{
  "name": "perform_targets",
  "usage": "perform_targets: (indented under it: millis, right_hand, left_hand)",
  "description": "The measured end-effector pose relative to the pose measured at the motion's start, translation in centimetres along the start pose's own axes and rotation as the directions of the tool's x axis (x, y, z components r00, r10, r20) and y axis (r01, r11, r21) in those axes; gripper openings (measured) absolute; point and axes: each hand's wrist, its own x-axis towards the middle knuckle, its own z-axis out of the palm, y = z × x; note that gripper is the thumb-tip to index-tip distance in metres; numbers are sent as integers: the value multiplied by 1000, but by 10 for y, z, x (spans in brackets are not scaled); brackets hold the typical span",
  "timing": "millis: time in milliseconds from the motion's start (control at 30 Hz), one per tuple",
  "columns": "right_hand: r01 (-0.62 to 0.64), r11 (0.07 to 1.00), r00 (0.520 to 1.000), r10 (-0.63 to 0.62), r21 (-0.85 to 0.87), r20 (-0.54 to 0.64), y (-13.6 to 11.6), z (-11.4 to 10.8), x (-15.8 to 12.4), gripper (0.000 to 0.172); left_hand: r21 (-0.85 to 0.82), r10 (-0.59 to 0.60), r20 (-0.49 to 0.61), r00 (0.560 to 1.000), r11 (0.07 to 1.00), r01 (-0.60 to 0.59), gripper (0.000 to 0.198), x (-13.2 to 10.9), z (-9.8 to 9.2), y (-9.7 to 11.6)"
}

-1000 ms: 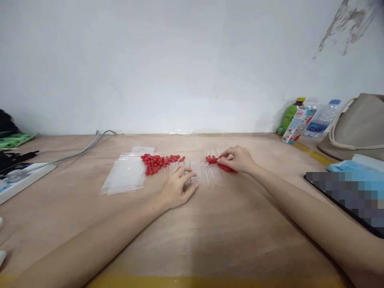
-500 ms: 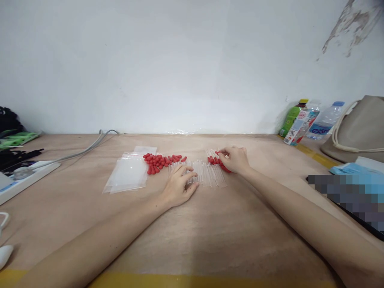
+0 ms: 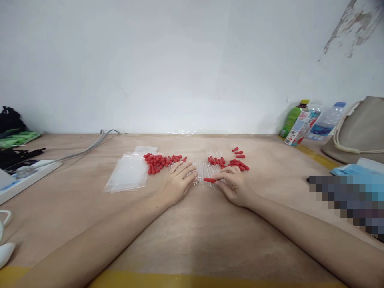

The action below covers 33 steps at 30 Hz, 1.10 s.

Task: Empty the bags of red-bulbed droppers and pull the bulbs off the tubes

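Note:
My left hand (image 3: 180, 182) is closed at the left end of a row of thin clear tubes (image 3: 207, 170), pinching one clear tube. My right hand (image 3: 235, 184) pinches a red rubber bulb (image 3: 209, 180), whose open end points left and meets the tube's end. Beyond my left hand lies a pile of red bulbs (image 3: 156, 161). Several tubes with red bulbs on them (image 3: 216, 161) lie behind the row. A few loose red bulbs (image 3: 238, 164) sit just beyond my right hand, with three more farther back.
Clear plastic bags (image 3: 127, 174) lie left of the pile. A power strip (image 3: 30, 174) and grey cable (image 3: 87, 150) are at the left. Bottles (image 3: 292, 120), a beige bag (image 3: 357, 128) and a blue packet (image 3: 354, 170) stand or lie at the right.
My right hand has moved left and nearer to me with a red bulb, uncovering the loose bulbs behind it. My left hand's fingers have closed on a tube.

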Motion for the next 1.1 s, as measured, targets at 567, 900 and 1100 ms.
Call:
perform_targets:
  millis: [567,900,1100]
  right_hand:
    - [324,928,945,-327,-186,16,0,18,11,15]
    - [394,908,914,-403,-141,-41,2,15,5,19]
    - [411,900,906,-421,-147,-48,6,10,2,23]
  left_hand:
    - [-206,107,86,990,975,-88,19,3,-3,7]
    - [-300,108,35,994,949,-92,17,-4,-1,4]
    - [-318,94,13,996,944,-85,17,-6,-1,2]
